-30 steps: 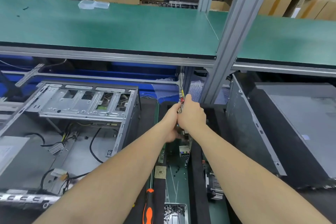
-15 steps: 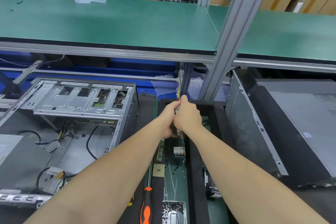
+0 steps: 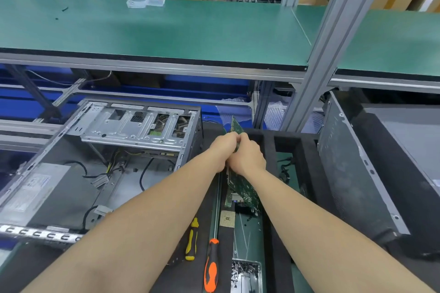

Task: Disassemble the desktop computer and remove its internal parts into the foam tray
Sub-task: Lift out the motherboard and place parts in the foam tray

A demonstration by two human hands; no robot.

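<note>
Left hand (image 3: 222, 148) and right hand (image 3: 250, 158), touching, clamp the upright circuit board (image 3: 241, 185) at the foam tray (image 3: 292, 137).

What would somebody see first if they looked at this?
Two bare arms meet in the middle, where the left hand and right hand grip a green circuit board standing on edge at the black foam tray. To the left sits the opened computer case, and an orange-handled screwdriver lies near the bottom.

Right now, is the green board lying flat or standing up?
Standing on its edge, leaning a little. The green board pokes up past the left hand and right hand gripping it at the foam tray.
</note>
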